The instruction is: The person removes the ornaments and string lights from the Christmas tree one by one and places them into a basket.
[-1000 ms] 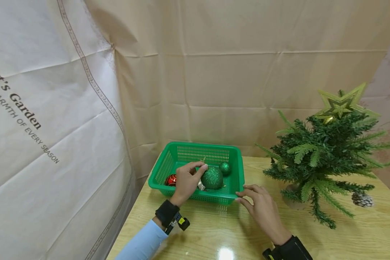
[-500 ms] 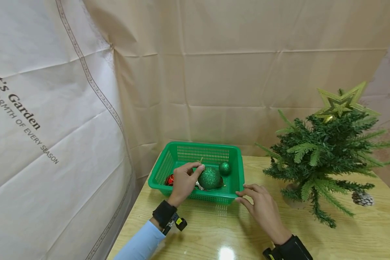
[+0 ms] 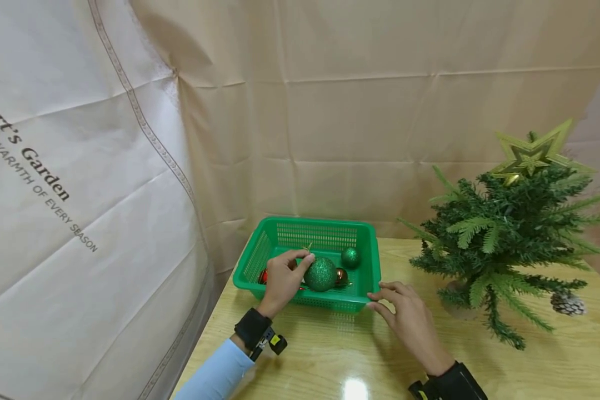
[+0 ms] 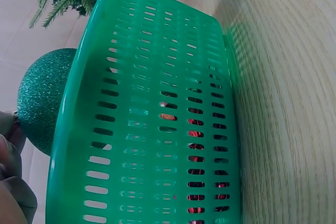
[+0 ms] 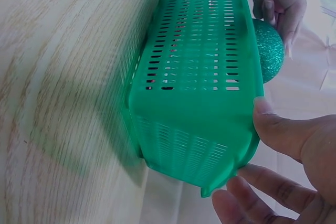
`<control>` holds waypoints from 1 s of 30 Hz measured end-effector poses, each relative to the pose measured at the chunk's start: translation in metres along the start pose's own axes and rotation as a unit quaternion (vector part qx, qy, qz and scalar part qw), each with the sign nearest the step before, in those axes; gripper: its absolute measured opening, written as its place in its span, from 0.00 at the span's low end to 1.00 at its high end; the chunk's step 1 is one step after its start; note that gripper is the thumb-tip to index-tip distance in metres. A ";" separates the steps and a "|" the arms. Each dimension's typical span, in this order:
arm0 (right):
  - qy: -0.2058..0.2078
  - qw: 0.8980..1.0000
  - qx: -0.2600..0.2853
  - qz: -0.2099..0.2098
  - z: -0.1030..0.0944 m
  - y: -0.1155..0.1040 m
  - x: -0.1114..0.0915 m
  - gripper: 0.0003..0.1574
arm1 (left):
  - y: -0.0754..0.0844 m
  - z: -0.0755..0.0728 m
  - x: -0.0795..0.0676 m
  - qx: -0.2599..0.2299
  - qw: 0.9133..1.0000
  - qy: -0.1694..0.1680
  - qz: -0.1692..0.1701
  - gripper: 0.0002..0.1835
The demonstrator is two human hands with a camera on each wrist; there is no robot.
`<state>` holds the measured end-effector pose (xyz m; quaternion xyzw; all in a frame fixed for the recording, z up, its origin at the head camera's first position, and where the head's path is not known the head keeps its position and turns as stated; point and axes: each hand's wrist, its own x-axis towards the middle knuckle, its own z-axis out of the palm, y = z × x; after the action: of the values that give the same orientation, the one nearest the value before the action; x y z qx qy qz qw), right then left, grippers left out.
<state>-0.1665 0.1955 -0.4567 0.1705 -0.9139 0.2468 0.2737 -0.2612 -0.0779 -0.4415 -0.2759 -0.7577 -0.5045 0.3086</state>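
My left hand (image 3: 283, 279) pinches a large green glitter bauble (image 3: 321, 274) at its top, where a gold cord shows above the fingers. The bauble hangs over the green plastic basket (image 3: 325, 303), and the left wrist view shows it rising above the rim. At the basket's near right corner, my right hand (image 3: 409, 318) holds the rim between thumb and fingers, seen closely in the right wrist view. Inside lie a smaller green bauble (image 3: 350, 257), a shiny brown bauble (image 3: 341, 276) and a red ornament (image 3: 263, 276) partly hidden by the left hand.
A small artificial Christmas tree (image 3: 500, 233) stands right of the basket. It bears a gold star (image 3: 535, 153) on top and a pine cone (image 3: 568, 303) on a low branch. Wooden table (image 3: 325, 355) underneath; beige cloth (image 3: 355, 122) hangs behind.
The left hand has moved slightly left with the large green bauble, and the brown bauble behind it has come into view. The right hand stays on the rim. The head view has shifted a little.
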 end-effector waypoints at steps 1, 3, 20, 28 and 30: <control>-0.002 1.000 -0.001 0.000 0.000 0.000 0.000 0.13 | -0.001 0.000 -0.001 0.001 1.000 -0.003 -0.004 0.06; -0.005 1.000 -0.003 0.000 0.000 0.000 0.000 0.13 | -0.002 0.000 -0.002 0.003 1.000 -0.010 -0.012 0.06; 0.002 1.000 -0.006 -0.003 0.000 0.000 0.001 0.13 | -0.005 -0.001 -0.003 0.044 0.998 -0.029 -0.021 0.06; 0.000 1.000 -0.003 -0.001 0.000 0.001 0.000 0.13 | -0.008 -0.004 -0.003 0.070 0.995 -0.040 -0.050 0.05; 0.003 1.000 -0.002 -0.002 0.000 0.001 0.000 0.13 | -0.008 -0.004 -0.002 0.076 0.994 -0.045 -0.058 0.05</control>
<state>-0.1668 0.1961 -0.4573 0.1707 -0.9132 0.2447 0.2776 -0.2648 -0.0847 -0.4468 -0.2296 -0.8217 -0.4495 0.2645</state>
